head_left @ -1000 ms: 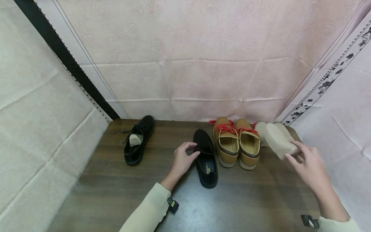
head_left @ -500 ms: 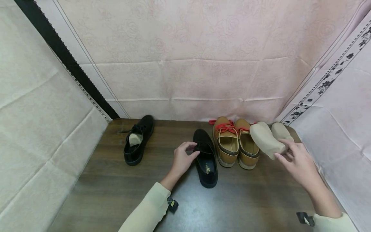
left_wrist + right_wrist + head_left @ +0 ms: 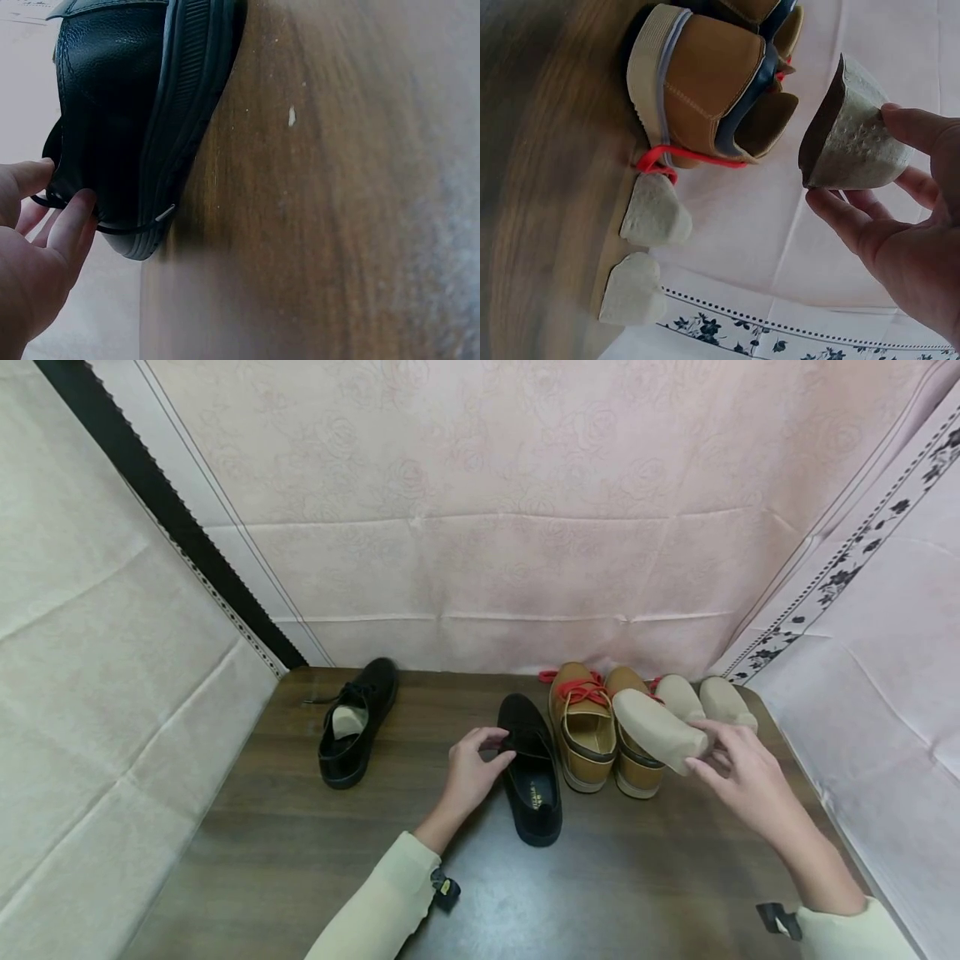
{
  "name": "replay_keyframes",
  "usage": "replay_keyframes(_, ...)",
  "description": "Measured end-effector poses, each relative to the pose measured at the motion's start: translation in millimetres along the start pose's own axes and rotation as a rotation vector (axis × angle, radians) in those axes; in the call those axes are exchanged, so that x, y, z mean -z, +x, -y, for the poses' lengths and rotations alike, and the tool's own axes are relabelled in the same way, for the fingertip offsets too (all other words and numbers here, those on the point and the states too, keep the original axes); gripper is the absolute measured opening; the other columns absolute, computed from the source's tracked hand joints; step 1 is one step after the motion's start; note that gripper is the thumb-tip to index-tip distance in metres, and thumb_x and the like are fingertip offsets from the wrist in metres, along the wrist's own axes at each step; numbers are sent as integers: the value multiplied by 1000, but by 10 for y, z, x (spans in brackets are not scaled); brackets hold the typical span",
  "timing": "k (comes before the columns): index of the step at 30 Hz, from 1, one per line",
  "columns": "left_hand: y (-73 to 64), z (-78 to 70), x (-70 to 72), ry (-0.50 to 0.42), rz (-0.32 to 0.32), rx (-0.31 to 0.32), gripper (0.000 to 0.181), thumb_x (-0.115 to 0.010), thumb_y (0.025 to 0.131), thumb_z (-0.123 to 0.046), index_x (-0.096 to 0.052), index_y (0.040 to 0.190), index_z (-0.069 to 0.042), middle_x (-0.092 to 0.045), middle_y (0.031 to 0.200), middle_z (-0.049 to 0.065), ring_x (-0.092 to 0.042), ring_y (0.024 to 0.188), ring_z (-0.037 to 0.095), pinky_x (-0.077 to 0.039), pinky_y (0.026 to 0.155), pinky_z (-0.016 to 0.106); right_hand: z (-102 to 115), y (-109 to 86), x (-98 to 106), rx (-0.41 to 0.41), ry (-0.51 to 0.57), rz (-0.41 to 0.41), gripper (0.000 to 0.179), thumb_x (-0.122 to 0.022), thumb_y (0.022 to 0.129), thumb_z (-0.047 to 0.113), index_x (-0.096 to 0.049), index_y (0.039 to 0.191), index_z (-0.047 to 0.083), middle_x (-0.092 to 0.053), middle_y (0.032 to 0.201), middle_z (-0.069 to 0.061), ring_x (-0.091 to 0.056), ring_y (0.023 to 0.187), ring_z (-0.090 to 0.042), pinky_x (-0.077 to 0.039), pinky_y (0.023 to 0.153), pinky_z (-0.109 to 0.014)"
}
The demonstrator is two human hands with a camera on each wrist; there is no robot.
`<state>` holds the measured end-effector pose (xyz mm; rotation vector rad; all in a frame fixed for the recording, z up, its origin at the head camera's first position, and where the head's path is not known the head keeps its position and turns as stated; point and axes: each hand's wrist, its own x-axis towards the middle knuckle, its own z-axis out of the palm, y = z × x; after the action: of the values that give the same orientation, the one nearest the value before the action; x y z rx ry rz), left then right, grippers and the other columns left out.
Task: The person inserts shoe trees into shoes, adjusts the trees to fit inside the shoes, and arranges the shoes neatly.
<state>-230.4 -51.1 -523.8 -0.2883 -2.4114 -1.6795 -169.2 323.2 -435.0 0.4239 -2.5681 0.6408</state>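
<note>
My right hand (image 3: 742, 772) holds a beige moulded shoe insert (image 3: 656, 729) by its blunt end, thumb on one side and fingers on the other. The insert hangs over the right-hand tan shoe (image 3: 637, 777) and hides part of its opening. In the right wrist view its hollow underside edge and dimpled wall (image 3: 859, 139) show. My left hand (image 3: 476, 768) pinches the tongue area of a black shoe (image 3: 534, 810), whose inside is bare to the insole. A thin black lace (image 3: 124, 227) lies by the fingers in the left wrist view.
Another black shoe (image 3: 360, 727) with a beige insert (image 3: 349, 722) inside stands at the left. A tan shoe (image 3: 585, 727) with red laces is beside the black one. Two more inserts (image 3: 678, 697) lie at the back right, against the cloth wall (image 3: 885, 677). All rest on a brown wooden surface (image 3: 300, 860).
My right hand has carried the insert leftward, from above the two lying inserts to over the right-hand tan shoe. My left hand stays at the black shoe.
</note>
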Motion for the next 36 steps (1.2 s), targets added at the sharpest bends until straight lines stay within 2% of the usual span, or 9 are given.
replay_keyframes(2,0,0,1,1,-1,5,27,-84,87,-11,-75,113,-10,-74,110,7,-72,103,26,-57,94,50,33,9,-13,25,-13,-4,61,-89,75,2,-65,132,9,-64,110,-12,-52,97,-18,-43,85,-35)
replay_keyframes(3,-1,1,1,6,-2,5,27,-84,87,-11,-75,113,-10,-74,110,7,-72,103,25,-57,94,50,50,13,-19,39,-15,-5,62,-89,75,2,-65,131,9,-64,108,-11,-52,95,-16,-43,84,-34)
replay_keyframes(6,0,7,0,16,-5,7,27,-84,87,-12,-75,113,-11,-74,110,7,-72,103,25,-57,95,49,103,23,-34,63,-4,4,62,-89,75,2,-66,131,10,-63,107,-8,-54,96,-14,-43,89,-13)
replay_keyframes(8,1,10,0,18,-5,9,27,-84,87,-12,-75,113,-11,-74,110,6,-72,103,25,-57,96,49,135,32,-43,71,7,15,61,-89,75,2,-66,131,10,-63,108,-8,-56,97,-15,-34,92,1)
replay_keyframes(10,1,10,1,16,-4,9,27,-84,87,-12,-75,113,-11,-74,110,6,-72,103,25,-57,96,49,167,41,-50,70,20,28,61,-88,76,2,-66,132,11,-64,110,-9,-58,100,-16,-26,96,6)
replay_keyframes(12,-2,8,3,16,-3,4,27,-83,88,-12,-75,113,-11,-74,110,6,-72,104,25,-57,96,49,197,53,-56,80,26,37,61,-88,77,2,-66,132,11,-64,110,-8,-58,98,-15,-27,95,6)
replay_keyframes(22,-1,-9,10,-32,-1,2,26,-82,88,-11,-75,113,-10,-73,110,8,-72,105,27,-57,93,55,327,107,-97,118,45,95,59,-87,80,4,-65,134,13,-63,109,-3,-63,94,-15,-37,90,3)
replay_keyframes(31,-5,13,-10,-13,7,4,27,-82,89,-12,-75,115,-10,-73,112,6,-71,105,25,-57,93,52,453,136,-118,154,44,150,60,-86,82,8,-63,136,18,-60,102,2,-56,86,-11,-50,71,-26)
replay_keyframes(36,-2,17,-10,-14,1,-3,27,-82,89,-11,-75,115,-10,-73,111,7,-72,104,25,-58,93,52,502,156,-139,189,70,166,58,-86,81,6,-64,134,15,-59,100,4,-58,85,-11,-52,70,-29)
